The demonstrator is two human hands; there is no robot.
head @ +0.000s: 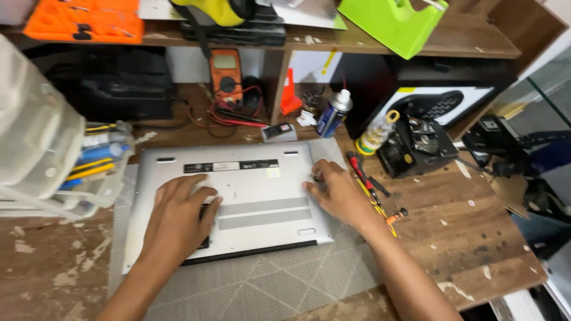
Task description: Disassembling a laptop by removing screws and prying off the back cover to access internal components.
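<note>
Head view: a flat silver laptop (250,196) lies upside down on a grey woven mat (262,285), its base panel facing up, at the middle of a worn brown wooden bench (476,238).

The left hand (178,217) covers the laptop's edge at about 8 o'clock from its centre, so what the fingers press there is hidden; a dark strip shows just under the fingertips. The hand lies flat, palm down, fingers loosely spread, and grips nothing.

The right hand (336,190) rests at the laptop's 3 o'clock edge with fingers curled toward the corner. Whether it pinches something small there cannot be told, because the fingertips hide the spot.

At 2 o'clock from the right hand lie thin red-and-black screwdrivers (364,175), partly covered by the wrist. Further out at 1 o'clock stands a blue spray can with a white cap (333,113), and beyond it a black boxy device (416,148).

At 12 o'clock from the laptop an orange multimeter (226,74) leans under the shelf, with red leads tangled below it. At 9 o'clock a clear plastic container (35,131) is blurred and cut off by the frame. A lime-green tape dispenser (395,21) on the shelf is cropped at the top.
</note>
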